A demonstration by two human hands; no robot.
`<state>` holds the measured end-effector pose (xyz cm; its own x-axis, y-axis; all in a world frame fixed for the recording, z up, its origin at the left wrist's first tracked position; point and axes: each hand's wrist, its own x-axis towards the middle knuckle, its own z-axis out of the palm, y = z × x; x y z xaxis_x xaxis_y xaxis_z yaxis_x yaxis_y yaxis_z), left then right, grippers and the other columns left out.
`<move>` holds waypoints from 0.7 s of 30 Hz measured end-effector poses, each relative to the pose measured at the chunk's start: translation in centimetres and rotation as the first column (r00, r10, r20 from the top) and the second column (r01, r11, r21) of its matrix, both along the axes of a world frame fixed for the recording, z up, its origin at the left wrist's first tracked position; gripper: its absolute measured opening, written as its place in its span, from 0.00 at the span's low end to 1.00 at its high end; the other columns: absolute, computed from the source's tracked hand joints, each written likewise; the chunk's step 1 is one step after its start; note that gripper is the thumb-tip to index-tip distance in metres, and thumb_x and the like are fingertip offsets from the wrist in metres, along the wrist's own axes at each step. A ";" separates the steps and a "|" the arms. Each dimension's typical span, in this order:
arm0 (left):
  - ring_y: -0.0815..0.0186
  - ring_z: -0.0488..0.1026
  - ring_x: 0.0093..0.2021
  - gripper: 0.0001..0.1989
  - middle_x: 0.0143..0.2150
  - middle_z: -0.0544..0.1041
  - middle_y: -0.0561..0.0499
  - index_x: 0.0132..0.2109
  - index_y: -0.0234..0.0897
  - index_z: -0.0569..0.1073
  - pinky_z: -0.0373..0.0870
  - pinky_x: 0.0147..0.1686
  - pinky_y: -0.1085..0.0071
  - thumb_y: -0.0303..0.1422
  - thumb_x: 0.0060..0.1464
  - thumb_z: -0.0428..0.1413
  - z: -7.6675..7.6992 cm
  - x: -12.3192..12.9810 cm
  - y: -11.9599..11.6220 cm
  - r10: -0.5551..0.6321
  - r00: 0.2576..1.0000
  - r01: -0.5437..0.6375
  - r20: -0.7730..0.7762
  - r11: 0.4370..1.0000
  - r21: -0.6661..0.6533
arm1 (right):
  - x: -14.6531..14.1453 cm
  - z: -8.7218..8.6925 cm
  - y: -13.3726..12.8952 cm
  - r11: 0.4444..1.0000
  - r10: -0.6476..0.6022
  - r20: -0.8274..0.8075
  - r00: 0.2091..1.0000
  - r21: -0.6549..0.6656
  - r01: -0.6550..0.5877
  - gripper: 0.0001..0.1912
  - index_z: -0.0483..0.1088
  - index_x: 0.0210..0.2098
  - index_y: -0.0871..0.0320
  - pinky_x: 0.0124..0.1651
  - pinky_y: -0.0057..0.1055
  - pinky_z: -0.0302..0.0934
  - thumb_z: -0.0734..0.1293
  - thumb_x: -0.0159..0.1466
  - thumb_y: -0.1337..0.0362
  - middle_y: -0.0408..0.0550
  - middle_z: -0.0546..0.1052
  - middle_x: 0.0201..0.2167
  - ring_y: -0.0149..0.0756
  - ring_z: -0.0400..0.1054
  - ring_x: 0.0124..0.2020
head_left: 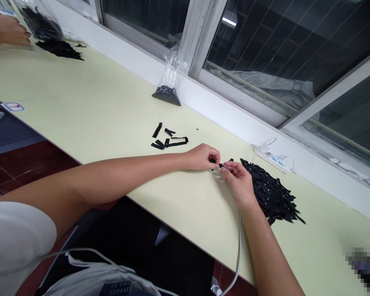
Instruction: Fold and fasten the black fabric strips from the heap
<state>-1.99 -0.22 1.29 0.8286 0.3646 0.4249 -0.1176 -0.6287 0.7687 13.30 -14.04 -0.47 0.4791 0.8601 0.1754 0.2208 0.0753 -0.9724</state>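
My left hand (203, 156) and my right hand (239, 179) meet over the table, fingertips pinched close together. Between them is a small black strip (221, 165), partly hidden by the fingers, and both hands grip it. Just right of my right hand lies a big heap of black strips (273, 193) with small pale dots on them. Several loose black strips (177, 144) are scattered beyond my left forearm, some of them folded.
A clear plastic bag (169, 84) with small black pieces stands by the window wall. A white power strip (274, 160) lies behind the heap. At the far left, another person's hand (6, 31) is near a black pile (60, 48). A white cable (239, 246) hangs over the table edge.
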 end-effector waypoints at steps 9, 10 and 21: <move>0.68 0.75 0.36 0.06 0.35 0.80 0.48 0.38 0.34 0.79 0.69 0.38 0.70 0.26 0.52 0.60 -0.3 0.3 -0.2 -0.028 0.999 0.029 0.016 0.999 -0.038 | -0.4 0.0 -0.2 0.998 0.003 0.097 0.995 0.056 -0.009 0.15 0.74 0.37 0.56 0.35 0.29 0.65 0.77 0.55 0.57 0.45 0.78 0.33 0.32 0.71 0.32; 0.68 0.74 0.35 0.05 0.35 0.80 0.49 0.37 0.33 0.80 0.69 0.37 0.70 0.26 0.52 0.59 -0.3 0.3 -0.3 -0.025 1.000 0.026 0.014 0.999 -0.032 | -0.4 -0.2 -0.2 0.998 0.001 0.110 0.994 0.059 -0.007 0.15 0.74 0.37 0.56 0.36 0.30 0.65 0.77 0.55 0.57 0.46 0.78 0.33 0.32 0.71 0.33; 0.68 0.72 0.34 0.05 0.33 0.78 0.50 0.35 0.33 0.77 0.68 0.35 0.72 0.26 0.50 0.58 -1.0 0.4 0.8 0.046 0.998 -0.045 0.041 0.999 -0.025 | -7.2 6.0 -4.8 0.998 0.054 0.525 0.849 0.001 -0.065 0.13 0.73 0.43 0.53 0.48 0.41 0.67 0.67 0.65 0.53 0.49 0.78 0.41 0.42 0.72 0.44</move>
